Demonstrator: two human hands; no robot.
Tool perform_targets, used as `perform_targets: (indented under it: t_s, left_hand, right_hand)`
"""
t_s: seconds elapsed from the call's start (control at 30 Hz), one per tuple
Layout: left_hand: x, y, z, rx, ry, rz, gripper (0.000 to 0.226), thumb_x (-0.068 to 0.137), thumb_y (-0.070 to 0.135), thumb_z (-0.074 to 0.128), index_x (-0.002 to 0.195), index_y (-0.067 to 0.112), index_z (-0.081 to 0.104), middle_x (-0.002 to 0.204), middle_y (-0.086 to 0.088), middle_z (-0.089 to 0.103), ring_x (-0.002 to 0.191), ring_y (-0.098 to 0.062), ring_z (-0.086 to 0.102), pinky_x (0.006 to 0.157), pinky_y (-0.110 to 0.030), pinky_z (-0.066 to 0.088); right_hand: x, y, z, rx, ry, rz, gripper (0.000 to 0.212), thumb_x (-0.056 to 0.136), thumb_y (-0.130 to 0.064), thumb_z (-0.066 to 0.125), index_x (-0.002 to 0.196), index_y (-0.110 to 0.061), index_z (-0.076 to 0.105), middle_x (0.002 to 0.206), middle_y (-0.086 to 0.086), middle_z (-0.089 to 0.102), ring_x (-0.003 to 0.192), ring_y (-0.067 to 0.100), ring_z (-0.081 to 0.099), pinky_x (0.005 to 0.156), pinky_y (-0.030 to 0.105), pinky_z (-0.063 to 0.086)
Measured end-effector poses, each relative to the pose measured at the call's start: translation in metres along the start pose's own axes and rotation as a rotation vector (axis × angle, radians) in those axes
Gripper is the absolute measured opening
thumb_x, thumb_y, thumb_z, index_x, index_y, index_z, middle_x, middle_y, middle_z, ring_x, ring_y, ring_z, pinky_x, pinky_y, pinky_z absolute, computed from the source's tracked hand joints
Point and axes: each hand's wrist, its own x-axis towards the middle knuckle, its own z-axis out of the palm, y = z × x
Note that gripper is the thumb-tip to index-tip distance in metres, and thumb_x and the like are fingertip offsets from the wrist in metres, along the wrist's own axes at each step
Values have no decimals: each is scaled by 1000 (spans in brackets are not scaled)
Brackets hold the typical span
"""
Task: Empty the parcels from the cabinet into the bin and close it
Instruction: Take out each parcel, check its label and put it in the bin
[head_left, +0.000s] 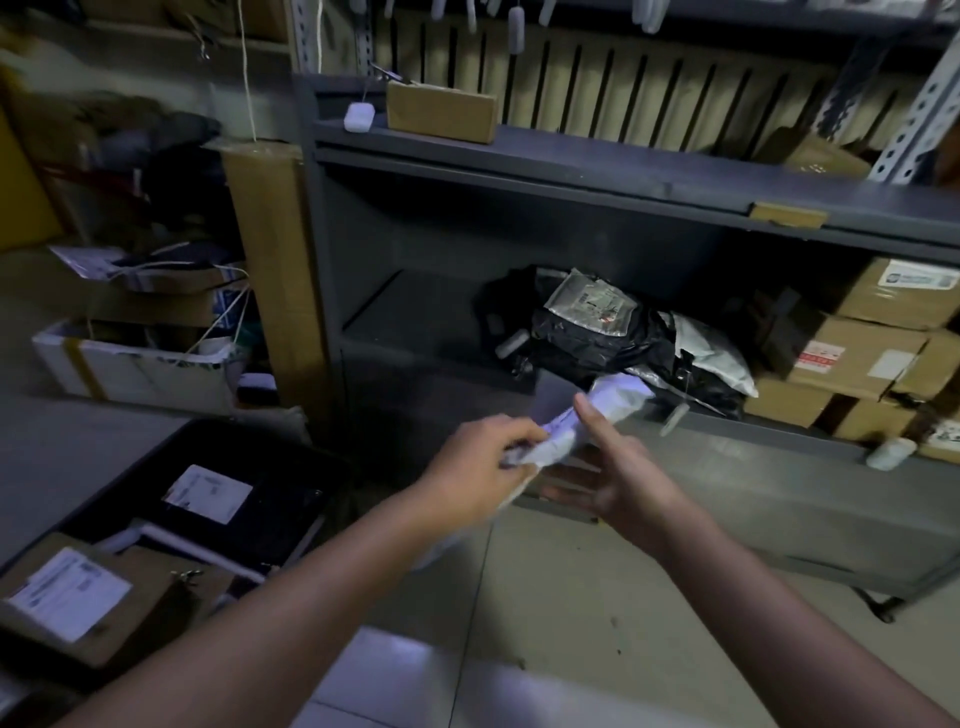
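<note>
While standing before the dark grey metal cabinet, held a long white soft-plastic parcel in the air just in front of the lower shelf, between cabinet and bin. Wrapped the left hand round its near end in a closed grip. Held the right hand spread, fingers straight below the parcel and thumb against its side, pinching nothing; could not tell finer contact through the motion blur.

Left on the lower shelf: a crumpled black plastic bag with a pale label, a grey-white mailer touching it, and stacked brown cardboard boxes at right. Set low at left, well apart from the shelf: the black open-topped plastic bin, already loaded with a flat black parcel bearing a white label and a labelled brown carton.

Judged mid-transfer, with much unloading and the closing yet to come. Best done, by appearances, by carrying the parcel left on the left hand alone, freeing the right hand to reach for the shelf. Worth lowering over the bin's open dark middle instead of tossing, since limp wrapping would likely sag and snag the rim or slide off the carton. Worth gripping nearer the middle too, to stop the far end drooping.
</note>
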Motion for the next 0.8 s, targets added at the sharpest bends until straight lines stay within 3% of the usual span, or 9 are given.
perform_targets:
  t_s: [0.07,0.13,0.23,0.33,0.43,0.53,0.6,0.7,0.8]
  left_hand:
    - [-3,4,5,12,-75,14,36,83,12,75,117,23,72,106,4,66,101,-12,62,89,-23,45]
    - [-4,4,5,-32,-129,-16,35,85,19,75,119,29,72,108,9,65,104,-8,60,92,-20,44]
    - [-4,-3,-4,-123,-153,-133,29,87,33,74,116,36,72,107,16,69,97,-1,63,85,-14,49]
    - [2,-25,-25,-233,8,-289,32,93,28,68,125,26,65,104,11,65,102,-10,64,87,-20,48]
    - [3,-49,-47,-275,149,-501,60,91,33,69,146,26,44,139,-1,51,134,-22,47,99,-29,38]
    - [-2,-61,-59,-371,113,-677,87,85,49,72,155,30,25,158,-4,33,143,-23,35,111,-37,31]
    - [-5,-65,-61,-399,61,-709,91,80,55,74,155,29,27,156,0,38,138,-21,40,112,-39,31]
    - [-7,-68,-60,-545,-49,-697,75,76,52,79,138,22,52,131,6,61,110,-13,60,99,-33,41]
    - [-6,-69,-55,-644,-94,-641,48,80,35,81,120,12,68,111,-5,75,102,-23,71,102,-43,50]
  right_hand:
    - [1,3,8,6,82,-25,31,95,-25,63,100,5,67,91,21,75,83,31,75,72,42,62]
    - [7,7,6,11,205,-25,11,93,-4,57,84,0,62,66,11,71,61,23,71,64,38,61]
    - [14,9,-7,23,284,-11,23,88,8,51,71,-8,52,46,3,55,43,15,57,49,30,53]
    - [14,7,-21,51,230,6,14,86,6,56,76,-4,58,66,12,57,55,20,58,50,30,54]
    - [13,4,-34,59,159,29,7,83,2,59,87,0,65,92,20,59,70,27,60,61,33,56]
    - [11,1,-42,9,47,75,31,65,-10,69,94,-2,66,99,23,56,80,33,56,69,39,46]
    - [10,-2,-47,-1,9,89,29,64,-10,65,91,-2,66,91,21,62,78,33,59,73,39,47]
    - [10,-7,-53,51,-32,101,29,66,-7,60,93,0,67,86,17,68,75,32,65,82,40,53]
    - [12,-10,-51,85,-5,127,24,80,-2,46,95,0,65,82,18,69,69,30,68,69,38,59]
